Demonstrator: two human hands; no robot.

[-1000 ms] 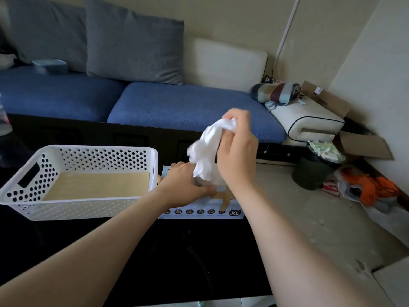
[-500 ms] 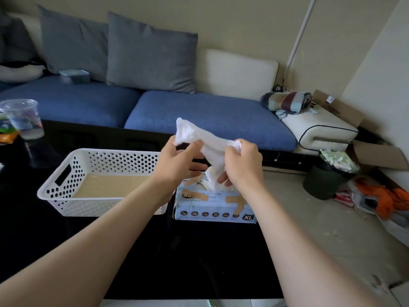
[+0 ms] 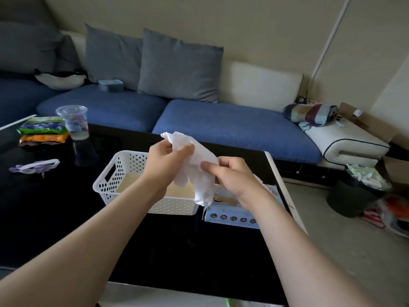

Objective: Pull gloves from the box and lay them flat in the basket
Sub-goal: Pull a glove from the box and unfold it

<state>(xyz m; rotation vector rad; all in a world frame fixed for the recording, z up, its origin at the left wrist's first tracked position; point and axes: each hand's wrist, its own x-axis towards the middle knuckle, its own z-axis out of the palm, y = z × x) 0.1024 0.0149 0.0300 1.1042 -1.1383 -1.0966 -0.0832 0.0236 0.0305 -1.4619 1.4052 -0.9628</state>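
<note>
A crumpled white glove (image 3: 194, 165) hangs in the air between both hands, above the right end of the white perforated basket (image 3: 115, 173). My left hand (image 3: 166, 162) pinches the glove's upper end between thumb and fingers. My right hand (image 3: 232, 176) grips its right side, with the loose fingers of the glove drooping below. The light-blue glove box (image 3: 230, 214) lies on the black table (image 3: 166, 247) just right of the basket, mostly hidden behind my right wrist. The basket's tan floor (image 3: 130, 185) shows no glove on it.
A plastic cup (image 3: 74, 122), snack packets (image 3: 42, 131) and a purple-white item (image 3: 35, 167) sit on the table's left part. A blue sofa (image 3: 221, 125) runs behind the table. A dark bin (image 3: 354, 196) and clutter stand on the floor at right.
The glove came free of the box and both hands carried it left over the basket's right end. My left hand left the box and took the glove's top. The camera tilted up and left.
</note>
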